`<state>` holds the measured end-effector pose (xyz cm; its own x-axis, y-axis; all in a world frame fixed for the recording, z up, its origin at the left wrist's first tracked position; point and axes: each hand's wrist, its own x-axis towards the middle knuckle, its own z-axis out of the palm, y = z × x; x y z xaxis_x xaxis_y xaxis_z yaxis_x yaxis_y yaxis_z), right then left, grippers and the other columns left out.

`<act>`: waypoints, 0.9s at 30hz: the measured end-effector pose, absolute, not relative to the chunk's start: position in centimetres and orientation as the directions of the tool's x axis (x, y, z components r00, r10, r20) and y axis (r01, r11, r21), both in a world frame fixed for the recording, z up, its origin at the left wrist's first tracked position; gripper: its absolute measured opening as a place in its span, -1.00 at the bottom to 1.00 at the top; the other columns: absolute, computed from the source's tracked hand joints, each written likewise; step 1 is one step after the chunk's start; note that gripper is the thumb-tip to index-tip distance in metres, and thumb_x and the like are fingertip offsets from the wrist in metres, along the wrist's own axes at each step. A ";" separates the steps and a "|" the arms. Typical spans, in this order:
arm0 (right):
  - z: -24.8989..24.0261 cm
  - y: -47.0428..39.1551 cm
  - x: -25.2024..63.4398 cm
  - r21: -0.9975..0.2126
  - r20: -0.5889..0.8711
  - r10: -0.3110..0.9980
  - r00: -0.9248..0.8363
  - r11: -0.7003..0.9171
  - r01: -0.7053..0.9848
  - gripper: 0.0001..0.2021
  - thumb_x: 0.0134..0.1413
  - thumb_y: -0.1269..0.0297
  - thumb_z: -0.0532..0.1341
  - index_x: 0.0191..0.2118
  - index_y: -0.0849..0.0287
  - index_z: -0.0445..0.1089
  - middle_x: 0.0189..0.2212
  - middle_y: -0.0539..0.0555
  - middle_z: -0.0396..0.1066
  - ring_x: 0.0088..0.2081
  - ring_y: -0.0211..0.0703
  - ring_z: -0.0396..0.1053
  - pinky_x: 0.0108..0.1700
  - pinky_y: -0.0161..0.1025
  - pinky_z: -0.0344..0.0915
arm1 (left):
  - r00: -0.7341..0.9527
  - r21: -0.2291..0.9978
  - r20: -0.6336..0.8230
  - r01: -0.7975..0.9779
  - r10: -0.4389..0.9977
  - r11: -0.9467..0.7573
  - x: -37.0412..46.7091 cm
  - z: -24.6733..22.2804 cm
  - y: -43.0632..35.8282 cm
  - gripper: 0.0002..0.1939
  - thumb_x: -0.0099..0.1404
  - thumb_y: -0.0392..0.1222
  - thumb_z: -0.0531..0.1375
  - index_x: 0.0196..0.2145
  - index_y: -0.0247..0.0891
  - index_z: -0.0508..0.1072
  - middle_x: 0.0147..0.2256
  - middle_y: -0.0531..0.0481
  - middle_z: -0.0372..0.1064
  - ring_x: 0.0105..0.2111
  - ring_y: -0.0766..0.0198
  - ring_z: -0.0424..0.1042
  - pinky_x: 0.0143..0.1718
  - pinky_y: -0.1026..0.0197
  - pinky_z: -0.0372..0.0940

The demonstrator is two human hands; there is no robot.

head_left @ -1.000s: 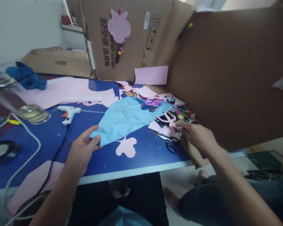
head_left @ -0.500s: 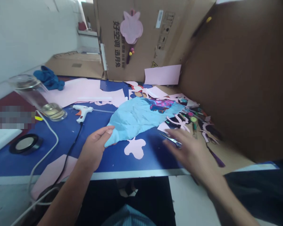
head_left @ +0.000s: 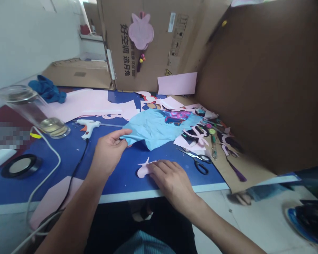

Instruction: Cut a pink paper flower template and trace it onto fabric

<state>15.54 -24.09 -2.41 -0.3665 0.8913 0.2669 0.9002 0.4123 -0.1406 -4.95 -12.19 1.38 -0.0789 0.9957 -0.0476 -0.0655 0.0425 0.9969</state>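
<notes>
Between thumb and fingers, my left hand (head_left: 110,151) pinches the near left corner of a light blue cloth (head_left: 153,128). The cloth spreads across the middle of the table, with a shiny purple-and-blue patch (head_left: 176,117) on its right part. Lower down, my right hand (head_left: 172,180) rests over a small pink paper cutout (head_left: 143,170). Its fingers are closed at the cutout's right side, and the fingertips are partly hidden. Black-handled scissors (head_left: 198,160) lie on the table to the right of this hand.
A white glue gun (head_left: 88,126) with a black cord lies left of the cloth. Further left are a glass bottle (head_left: 51,123) and a black tape roll (head_left: 21,166). Pink paper scraps (head_left: 198,135) clutter the right side. Cardboard walls (head_left: 159,42) stand behind and at the right.
My right hand has moved left from above the scissors down onto the pink cutout. The scissors now lie uncovered. My left hand still holds the cloth, its corner raised slightly.
</notes>
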 end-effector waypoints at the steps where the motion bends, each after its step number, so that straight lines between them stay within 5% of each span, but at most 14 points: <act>1: -2.4 -24.2 15.6 -0.133 0.279 0.883 -0.377 0.424 0.896 -0.79 0.56 0.37 0.22 0.16 0.06 0.52 -0.02 0.09 0.68 -0.02 0.05 0.58 -0.09 -0.04 0.33 | -0.047 1.000 0.006 -0.010 0.999 -0.006 -4.8 1.4 -12.0 -0.70 0.17 -0.26 0.43 -0.11 -0.17 0.77 -0.35 -0.05 0.64 -0.26 0.05 0.67 -0.14 0.09 0.61; 4: -2.5 -24.3 17.1 -0.119 0.352 0.863 -0.361 0.424 0.898 -0.78 0.57 0.41 0.18 0.06 0.04 0.56 -0.11 0.06 0.68 -0.11 -0.02 0.58 -0.09 -0.07 0.30 | -0.061 0.958 0.233 0.185 0.971 -0.219 -4.2 2.4 -11.3 -0.81 0.25 -0.29 0.39 -0.21 -0.11 0.79 -0.19 -0.07 0.64 -0.10 0.02 0.64 0.06 0.06 0.56; 7: -2.5 -24.0 20.4 -0.058 0.452 0.857 -0.247 0.305 0.951 -0.76 0.57 0.37 0.16 0.10 0.04 0.57 0.01 0.11 0.68 -0.02 0.03 0.59 0.01 -0.05 0.34 | -0.074 0.825 0.502 0.337 0.862 -0.452 -3.4 4.3 -10.5 -0.75 0.18 -0.42 0.40 -0.30 -0.05 0.76 0.12 -0.02 0.56 0.26 -0.05 0.45 0.42 -0.01 0.28; 9: -2.3 -23.8 22.8 -0.020 0.455 0.877 -0.158 0.187 0.982 -0.73 0.55 0.39 0.15 0.14 0.03 0.56 0.10 0.16 0.66 0.06 0.12 0.59 0.10 0.03 0.37 | -0.049 0.817 0.528 0.303 0.848 -0.491 -2.8 5.8 -10.1 -0.80 0.20 -0.40 0.42 -0.34 -0.08 0.74 0.14 -0.01 0.55 0.29 -0.04 0.43 0.46 -0.03 0.21; 13: -1.1 -22.8 24.9 -0.159 0.458 0.887 -0.057 0.145 0.977 -0.58 0.47 0.23 0.23 0.36 -0.01 0.44 0.31 0.29 0.48 0.29 0.32 0.47 0.30 0.31 0.35 | -0.017 0.884 0.451 0.145 0.892 -0.444 -1.6 8.0 -9.3 -0.92 0.33 -0.33 0.41 -0.29 -0.18 0.73 -0.21 0.03 0.63 -0.04 0.08 0.59 0.15 0.14 0.44; 18: 1.0 -17.7 23.5 -0.318 0.507 0.862 -0.025 0.214 0.923 -0.29 0.35 0.17 0.37 0.53 0.08 0.25 0.41 0.30 0.38 0.36 0.26 0.40 0.32 0.15 0.38 | 0.050 0.818 0.559 0.129 0.828 -0.560 -0.2 10.1 -7.9 -0.83 0.46 -0.23 0.34 -0.32 -0.26 0.67 -0.39 0.10 0.56 -0.26 0.22 0.59 -0.21 0.31 0.41; 22: 2.5 -11.6 24.3 -0.311 0.463 0.886 -0.002 0.165 0.936 -0.75 0.34 0.28 0.31 0.04 0.09 0.68 0.10 0.23 0.63 0.13 0.20 0.51 0.17 0.03 0.40 | 0.012 0.758 0.623 0.238 0.782 -0.608 -0.2 12.6 -6.9 -0.80 0.50 -0.25 0.23 -0.23 -0.40 0.62 -0.38 0.18 0.50 -0.10 0.15 0.66 -0.14 0.24 0.35; 27: 5.4 -6.9 27.0 -0.415 0.449 0.883 0.137 0.070 0.907 -0.77 0.25 0.33 0.28 -0.11 0.15 0.70 -0.28 0.05 0.63 -0.24 -0.03 0.49 -0.19 -0.22 0.29 | -0.217 0.697 0.697 0.427 0.683 -0.576 -3.1 14.6 -5.0 -0.73 0.57 -0.21 0.09 -0.17 -0.47 0.49 -0.29 0.14 0.48 -0.01 0.09 0.64 -0.20 0.31 0.26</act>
